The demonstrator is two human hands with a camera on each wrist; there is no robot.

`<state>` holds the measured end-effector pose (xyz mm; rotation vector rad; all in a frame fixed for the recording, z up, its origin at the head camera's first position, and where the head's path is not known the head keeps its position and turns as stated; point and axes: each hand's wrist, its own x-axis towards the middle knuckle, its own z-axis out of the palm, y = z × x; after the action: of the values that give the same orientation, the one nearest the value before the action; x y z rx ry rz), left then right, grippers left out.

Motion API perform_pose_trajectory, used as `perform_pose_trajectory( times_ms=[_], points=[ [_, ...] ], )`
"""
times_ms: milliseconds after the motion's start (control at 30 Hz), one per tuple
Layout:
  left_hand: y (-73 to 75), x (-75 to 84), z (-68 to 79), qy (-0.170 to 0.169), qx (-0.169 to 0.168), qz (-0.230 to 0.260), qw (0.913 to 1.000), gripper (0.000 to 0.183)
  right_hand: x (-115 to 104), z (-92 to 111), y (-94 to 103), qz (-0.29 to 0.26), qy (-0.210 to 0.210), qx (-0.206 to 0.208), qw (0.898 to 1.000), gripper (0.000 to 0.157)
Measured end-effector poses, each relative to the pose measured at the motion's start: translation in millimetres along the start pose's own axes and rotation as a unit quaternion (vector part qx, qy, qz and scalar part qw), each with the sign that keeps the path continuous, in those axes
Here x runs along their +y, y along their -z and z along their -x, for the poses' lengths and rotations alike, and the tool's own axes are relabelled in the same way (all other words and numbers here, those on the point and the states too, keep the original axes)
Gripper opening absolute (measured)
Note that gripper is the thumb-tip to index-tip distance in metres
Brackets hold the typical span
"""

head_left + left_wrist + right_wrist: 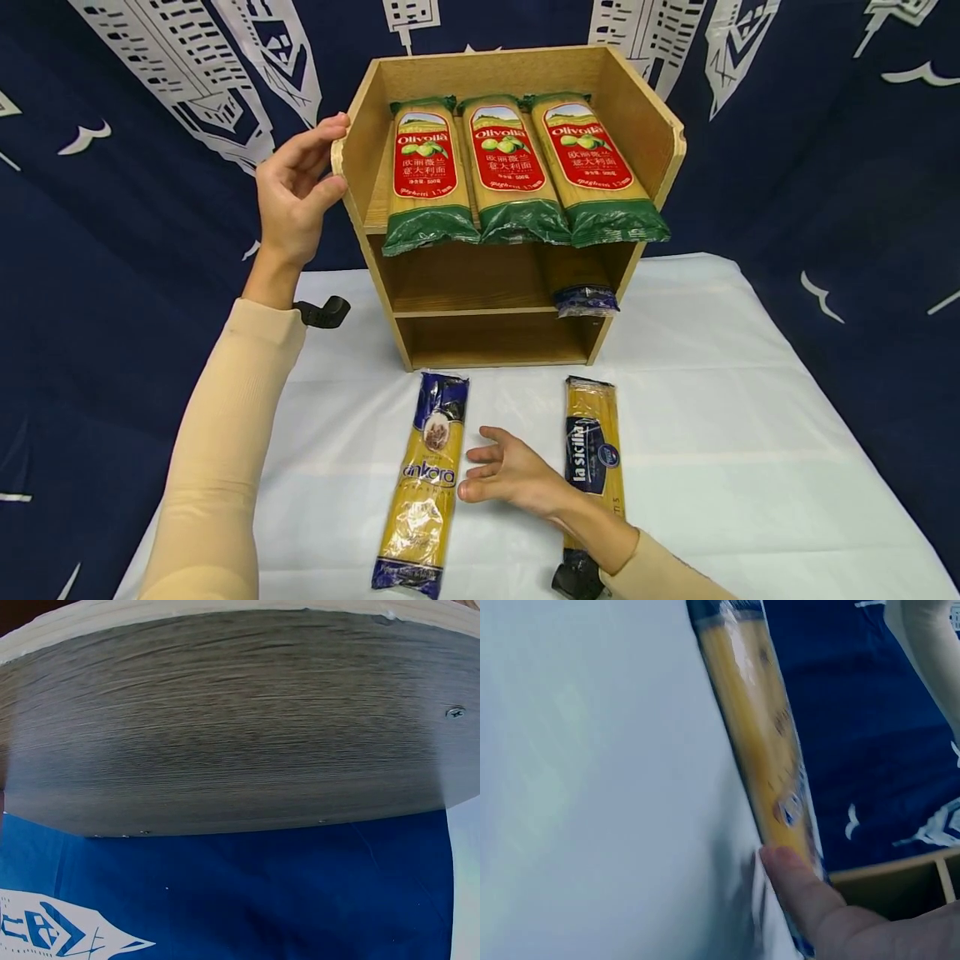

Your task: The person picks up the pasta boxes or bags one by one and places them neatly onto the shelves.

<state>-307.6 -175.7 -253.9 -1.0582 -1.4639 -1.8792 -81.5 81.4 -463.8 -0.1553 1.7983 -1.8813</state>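
Observation:
At the upper left of a small wooden shelf, my left hand holds the edge of its side panel with fingers and thumb. In the left wrist view the outer face of that side panel fills most of the picture, and the hand is out of sight. My right hand is held with fingers spread just right of a yellow and blue Ankara pasta packet lying on the table. Beneath the right wrist lies a La Sicilia spaghetti packet, partly covered by the forearm.
Three Olivoila spaghetti packets, left, middle and right, lie side by side on the top shelf. A dark blue packet end sticks out of the middle level at right. A white cloth covers the table.

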Motion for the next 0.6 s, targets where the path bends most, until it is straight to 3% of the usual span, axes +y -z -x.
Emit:
perform_pose_trajectory(
  times_ms=[67, 367, 467, 600],
  points=[
    [0.3, 0.2, 0.2, 0.0, 0.0, -0.001, 1.0, 0.074, 3.2, -0.2, -5.8, -0.006, -0.011, 0.01, 1.0, 0.107],
    [-0.3, 0.5, 0.8, 0.005, 0.001, 0.006, 1.0, 0.07, 5.7, -4.0, -27.3, -0.124, -0.045, 0.044, 0.99, 0.102],
    [0.5, 0.1, 1.4, 0.006, 0.002, 0.006, 1.0, 0.068, 6.3, -6.4, -34.9, -0.124, -0.046, 0.069, 0.989, 0.104],
    [0.9, -0.6, 0.5, 0.004, 0.002, 0.004, 1.0, 0.064, 8.9, -10.9, -47.1, -0.069, -0.037, 0.118, 0.99, 0.11]
  ],
)
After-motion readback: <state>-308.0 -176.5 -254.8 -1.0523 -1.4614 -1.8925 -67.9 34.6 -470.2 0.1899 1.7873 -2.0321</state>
